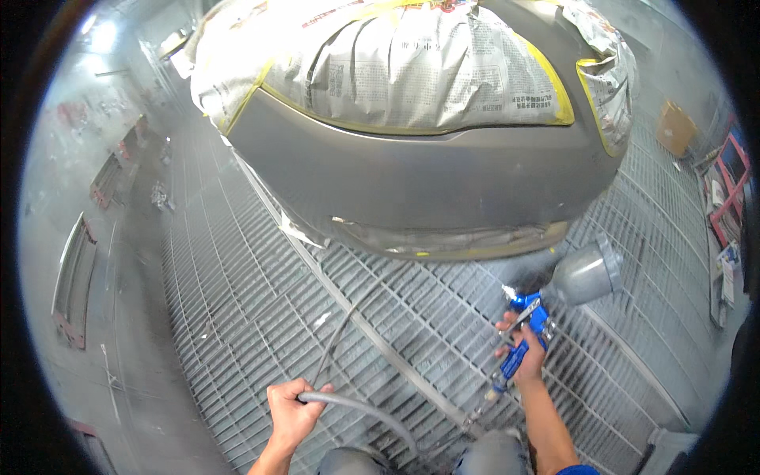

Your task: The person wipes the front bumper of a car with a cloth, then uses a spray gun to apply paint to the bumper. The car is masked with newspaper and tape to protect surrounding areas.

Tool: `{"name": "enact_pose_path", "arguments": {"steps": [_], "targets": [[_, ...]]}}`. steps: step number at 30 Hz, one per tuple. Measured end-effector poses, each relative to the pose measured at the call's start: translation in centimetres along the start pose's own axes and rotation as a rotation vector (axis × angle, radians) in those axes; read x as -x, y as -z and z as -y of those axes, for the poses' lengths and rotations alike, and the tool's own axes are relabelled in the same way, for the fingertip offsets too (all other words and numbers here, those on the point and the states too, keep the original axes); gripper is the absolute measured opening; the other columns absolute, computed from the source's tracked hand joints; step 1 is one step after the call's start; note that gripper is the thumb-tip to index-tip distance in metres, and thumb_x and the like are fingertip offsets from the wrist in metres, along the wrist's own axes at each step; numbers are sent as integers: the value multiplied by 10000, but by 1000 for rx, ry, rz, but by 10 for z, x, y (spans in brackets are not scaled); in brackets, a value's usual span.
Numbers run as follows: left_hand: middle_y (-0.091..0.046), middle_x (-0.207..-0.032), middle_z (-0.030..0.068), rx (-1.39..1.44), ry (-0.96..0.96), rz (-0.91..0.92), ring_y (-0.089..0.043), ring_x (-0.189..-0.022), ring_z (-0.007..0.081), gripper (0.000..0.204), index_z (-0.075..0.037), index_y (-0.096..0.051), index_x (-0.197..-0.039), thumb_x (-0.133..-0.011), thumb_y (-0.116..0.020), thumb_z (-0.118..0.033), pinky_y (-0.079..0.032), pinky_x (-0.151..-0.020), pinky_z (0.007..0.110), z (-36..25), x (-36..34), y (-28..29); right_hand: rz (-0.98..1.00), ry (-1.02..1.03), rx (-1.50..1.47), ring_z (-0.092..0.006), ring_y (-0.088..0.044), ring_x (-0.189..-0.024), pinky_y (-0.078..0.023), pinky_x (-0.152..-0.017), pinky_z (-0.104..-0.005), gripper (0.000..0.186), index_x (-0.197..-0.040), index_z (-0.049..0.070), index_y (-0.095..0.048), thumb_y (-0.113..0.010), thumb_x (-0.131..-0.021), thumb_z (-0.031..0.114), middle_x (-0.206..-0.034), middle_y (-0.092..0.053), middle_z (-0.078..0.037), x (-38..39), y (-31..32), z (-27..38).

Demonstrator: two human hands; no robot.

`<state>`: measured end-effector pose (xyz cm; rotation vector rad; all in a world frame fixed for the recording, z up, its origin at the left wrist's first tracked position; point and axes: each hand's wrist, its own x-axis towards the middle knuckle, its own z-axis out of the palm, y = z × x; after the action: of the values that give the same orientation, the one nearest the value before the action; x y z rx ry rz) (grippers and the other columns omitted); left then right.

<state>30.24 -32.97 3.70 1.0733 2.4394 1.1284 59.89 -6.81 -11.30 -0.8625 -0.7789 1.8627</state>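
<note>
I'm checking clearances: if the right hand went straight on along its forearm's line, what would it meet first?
With the blue spray gun in its grip, the right hand would probably meet the matte-grey, paper-masked vehicle body first, near its lower edge; depth is unclear.

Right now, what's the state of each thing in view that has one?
Hose, gripped, curved
Left hand, closed around hose
Spray gun, held, tilted
Right hand, wrapped around spray gun
Cup, attached, tilted
Panel, partly masked
Newspaper, wrinkled, taped on
Tape, stuck along newspaper edges
</note>
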Motion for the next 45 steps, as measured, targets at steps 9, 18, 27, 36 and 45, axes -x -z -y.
{"name": "enact_pose_path", "arguments": {"steps": [9, 18, 27, 36, 45], "targets": [[-386, -541, -69, 65, 386, 5, -314, -558, 53, 460, -39, -448, -530, -844, -773, -120, -216, -471, 299, -50, 26, 54, -226, -41, 131, -229, -621, -1109, -585, -594, -348, 408, -1305, 64, -533, -436, -1019, 339, -1230, -617, -94, 99, -49, 207], [-696, -662, 148, -203, 634, 338, -631, -651, 159, 226, 75, -741, -841, -749, -775, -129, -487, -601, 389, -85, 184, 31, -316, 6, 199, -232, -618, -1118, -603, -607, -338, 421, -1327, 24, -509, -465, -1009, 296, -1229, -609, -122, 162, 57, 394], [-507, -543, 11, -230, 700, 343, -407, -579, 99, 328, 57, -639, -640, -805, -774, -192, -358, -508, 364, -300, 250, -95, -319, -39, 184, -216, -622, -1107, -599, -591, -328, 418, -1307, 26, -529, -458, -1006, 308, -1219, -613, -101, 119, 219, 586], [-486, -575, -39, 78, 999, 114, -400, -597, 85, 366, 38, -642, -630, -847, -789, -218, -366, -524, 330, -455, 259, -272, -174, -54, 360, -217, -599, -1133, -604, -585, -320, 448, -1337, 29, -497, -426, -1011, 327, -1241, -594, -106, -13, 277, 728], [-483, -585, -38, 139, 1016, -88, -377, -612, 69, 375, 36, -636, -662, -883, -756, -242, -316, -503, 308, -560, 210, -437, 2, -49, 456, -235, -580, -1141, -610, -595, -320, 438, -1358, 9, -442, -396, -1019, 283, -1244, -557, -131, -204, 325, 782]]}}
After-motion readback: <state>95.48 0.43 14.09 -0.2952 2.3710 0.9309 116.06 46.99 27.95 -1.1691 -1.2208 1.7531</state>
